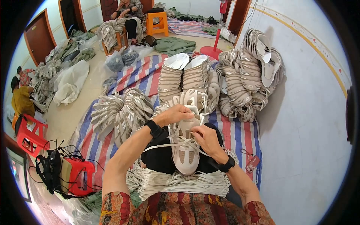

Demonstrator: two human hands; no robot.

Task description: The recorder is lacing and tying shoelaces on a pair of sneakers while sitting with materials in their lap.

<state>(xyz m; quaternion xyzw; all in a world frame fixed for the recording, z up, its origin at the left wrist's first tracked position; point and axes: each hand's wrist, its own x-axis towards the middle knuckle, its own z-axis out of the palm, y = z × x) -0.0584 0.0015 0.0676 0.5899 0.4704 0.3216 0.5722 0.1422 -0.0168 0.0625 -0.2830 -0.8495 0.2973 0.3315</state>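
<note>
A beige-white shoe upper (186, 162) lies across my lap, its toe toward me. Pale flat shoelaces (182, 142) criss-cross loosely over its lower eyelets, and a loose end trails to the left. My left hand (175, 114) is closed on the top of the tongue (187, 122). On the right eyelet edge, my right hand (207, 139) pinches with thumb and forefinger, apparently on the lace; the fingers partly cover it. A thick bundle of pale laces (180, 183) rests across my lap, close to my body.
Stacked shoe uppers (170, 80) stand just ahead, with more piles left (122, 114) and right (242, 75). Beneath lies a striped sheet (137, 77). A red stool (80, 176) with cables is at left; a phone-like red object (253, 164) lies right. Other people sit farther off.
</note>
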